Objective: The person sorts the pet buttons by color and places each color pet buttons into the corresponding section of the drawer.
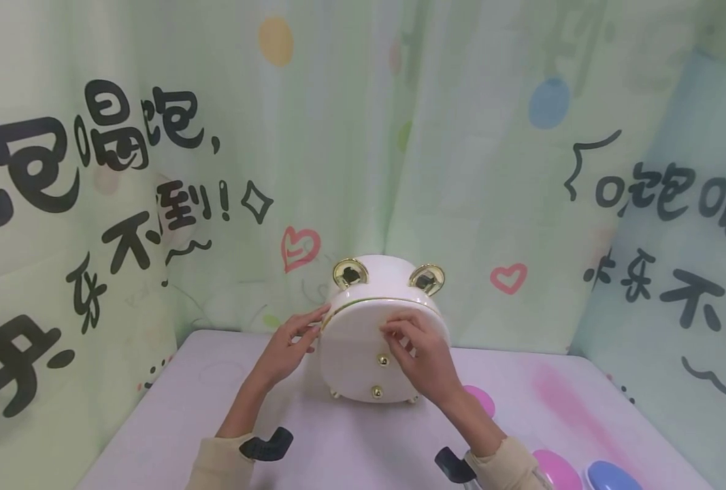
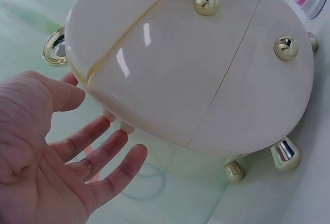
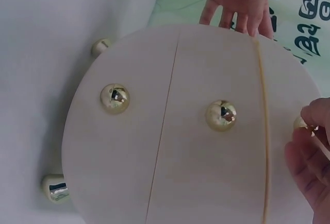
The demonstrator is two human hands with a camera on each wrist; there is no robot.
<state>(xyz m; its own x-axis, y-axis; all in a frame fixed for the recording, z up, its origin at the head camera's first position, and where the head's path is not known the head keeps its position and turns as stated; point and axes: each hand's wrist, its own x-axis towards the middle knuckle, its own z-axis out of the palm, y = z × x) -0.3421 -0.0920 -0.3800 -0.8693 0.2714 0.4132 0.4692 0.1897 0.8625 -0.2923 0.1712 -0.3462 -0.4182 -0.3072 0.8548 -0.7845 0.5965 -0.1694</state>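
Observation:
A white rounded jewelry box (image 1: 350, 347) with gold knobs, gold feet and two gold-rimmed ears on top stands on the table. Seams divide its front into sections, each bearing a knob. My right hand (image 1: 420, 350) pinches the top knob (image 3: 299, 123) between thumb and fingers; the hand partly hides it. Below sit the middle knob (image 3: 221, 116) and the lower knob (image 3: 115, 99), both untouched. My left hand (image 2: 67, 147) is at the box's left side, fingers extended, the fingertips against its edge and partly behind it.
To the right of the box lie round pink pieces (image 1: 555, 469) and a round blue piece (image 1: 610, 475), partly behind the right arm. Behind the pale table (image 1: 228, 354) hangs a printed curtain (image 1: 350, 136). Curtains with dark writing flank both sides.

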